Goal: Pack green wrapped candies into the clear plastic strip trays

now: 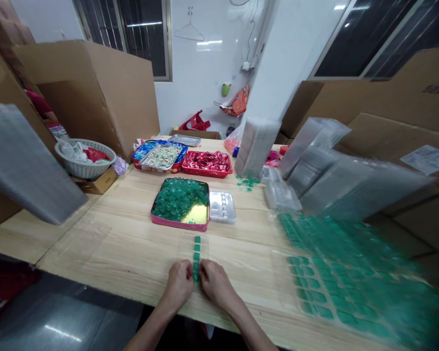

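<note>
Near the surface's (124, 243) front edge, both hands (180, 281) (215, 281) curl narrowly beside green pieces (197, 247) in a clear tray (186, 245), grip unclear.

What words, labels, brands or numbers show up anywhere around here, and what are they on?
No text can be read with certainty.
Dark printing on the upper right cardboard box, running to the picture's edge: too blurred to read.
White label on the lower right cardboard panel: its print is too small and faint to read.
</note>
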The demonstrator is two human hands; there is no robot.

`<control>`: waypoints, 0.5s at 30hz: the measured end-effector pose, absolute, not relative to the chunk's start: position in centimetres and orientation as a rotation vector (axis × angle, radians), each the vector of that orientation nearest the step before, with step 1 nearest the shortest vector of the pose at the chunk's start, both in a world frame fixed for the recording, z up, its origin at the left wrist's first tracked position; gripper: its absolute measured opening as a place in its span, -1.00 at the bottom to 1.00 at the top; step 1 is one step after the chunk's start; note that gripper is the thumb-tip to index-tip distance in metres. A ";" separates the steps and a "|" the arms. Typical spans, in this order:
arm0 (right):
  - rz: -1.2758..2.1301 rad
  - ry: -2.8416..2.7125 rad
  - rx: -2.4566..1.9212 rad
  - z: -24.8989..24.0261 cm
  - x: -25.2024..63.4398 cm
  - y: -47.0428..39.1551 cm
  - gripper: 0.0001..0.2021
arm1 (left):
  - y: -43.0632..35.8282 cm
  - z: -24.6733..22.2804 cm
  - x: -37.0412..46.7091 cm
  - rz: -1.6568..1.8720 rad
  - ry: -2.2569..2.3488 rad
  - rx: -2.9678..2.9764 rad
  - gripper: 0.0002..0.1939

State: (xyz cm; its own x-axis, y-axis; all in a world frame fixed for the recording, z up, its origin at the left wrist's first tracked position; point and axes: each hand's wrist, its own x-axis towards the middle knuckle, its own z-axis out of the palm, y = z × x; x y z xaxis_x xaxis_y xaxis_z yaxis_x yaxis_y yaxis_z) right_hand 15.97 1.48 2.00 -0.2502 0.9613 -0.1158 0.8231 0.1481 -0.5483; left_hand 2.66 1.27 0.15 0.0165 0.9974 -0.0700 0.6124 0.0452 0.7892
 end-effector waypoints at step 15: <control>0.906 -1.866 -1.486 1.5 16.6 0.9 -0.83 | 1.1 1.4 2.5 0.830 1.465 1.454 -0.89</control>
State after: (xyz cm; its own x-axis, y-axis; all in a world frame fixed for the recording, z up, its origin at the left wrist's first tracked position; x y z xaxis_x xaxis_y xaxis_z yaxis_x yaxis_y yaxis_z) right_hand 16.60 0.94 1.49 -0.2098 0.9773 0.0283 0.5821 0.1482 -0.7995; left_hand 2.45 1.12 1.38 0.0788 0.9882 -0.1310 0.3961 0.0896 0.9138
